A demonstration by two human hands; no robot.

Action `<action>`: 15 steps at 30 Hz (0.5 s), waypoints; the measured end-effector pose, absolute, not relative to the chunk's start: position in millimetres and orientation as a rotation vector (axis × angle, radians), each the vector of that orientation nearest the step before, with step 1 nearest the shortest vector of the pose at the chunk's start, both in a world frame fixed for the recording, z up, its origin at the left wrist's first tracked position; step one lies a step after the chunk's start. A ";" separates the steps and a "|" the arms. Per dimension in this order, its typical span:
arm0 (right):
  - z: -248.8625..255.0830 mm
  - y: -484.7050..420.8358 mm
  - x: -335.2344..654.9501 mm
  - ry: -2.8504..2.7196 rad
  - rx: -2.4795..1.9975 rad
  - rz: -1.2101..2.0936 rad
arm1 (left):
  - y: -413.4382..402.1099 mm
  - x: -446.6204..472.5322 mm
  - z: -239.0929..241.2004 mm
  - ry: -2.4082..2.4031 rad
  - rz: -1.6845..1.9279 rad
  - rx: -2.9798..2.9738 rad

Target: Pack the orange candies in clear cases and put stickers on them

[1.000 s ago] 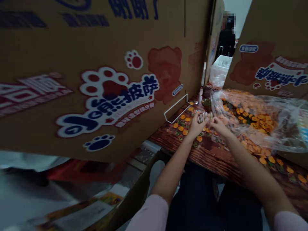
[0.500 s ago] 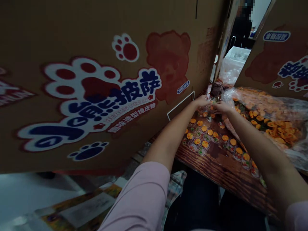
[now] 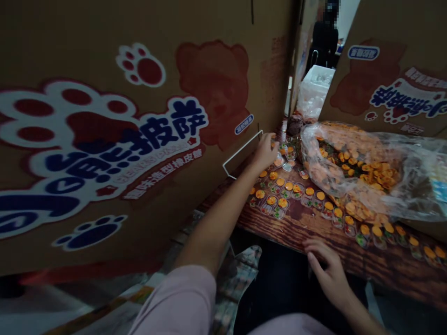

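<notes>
My left hand (image 3: 267, 150) reaches to the far left of the wood-patterned table (image 3: 296, 225), beside the cardboard box. Its fingers are curled near a small cluster of clear plastic trays (image 3: 289, 164); whether something is between them is hidden. My right hand (image 3: 326, 265) is at the table's front edge, above my lap, fingers stretched out and nothing in them. Between the hands, rows of small clear trays with orange round pieces (image 3: 309, 191) lie on the table, running toward the right. A large clear plastic bag (image 3: 412, 186), opened wide, holds many orange pieces (image 3: 379, 172).
A tall printed cardboard box (image 3: 223, 181) walls off the left side. Another cardboard box (image 3: 387, 60) stands behind the plastic bag. A white bin lined with plastic (image 3: 316, 81) is at the back, with a person in dark clothing (image 3: 323, 39) beyond.
My right hand has drawn back from the far cluster to the front table edge. My left hand stays by the cluster. The view has shifted right, showing more of the bag and tray rows.
</notes>
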State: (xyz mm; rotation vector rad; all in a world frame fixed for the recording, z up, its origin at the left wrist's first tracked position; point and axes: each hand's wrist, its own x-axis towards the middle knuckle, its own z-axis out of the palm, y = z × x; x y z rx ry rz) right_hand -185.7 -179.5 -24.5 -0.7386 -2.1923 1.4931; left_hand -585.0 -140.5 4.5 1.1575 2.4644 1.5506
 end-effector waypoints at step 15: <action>-80.7 -192.4 -17.7 -1.694 -1.343 1.206 | -277.0 -297.6 -77.5 2.525 1.916 0.924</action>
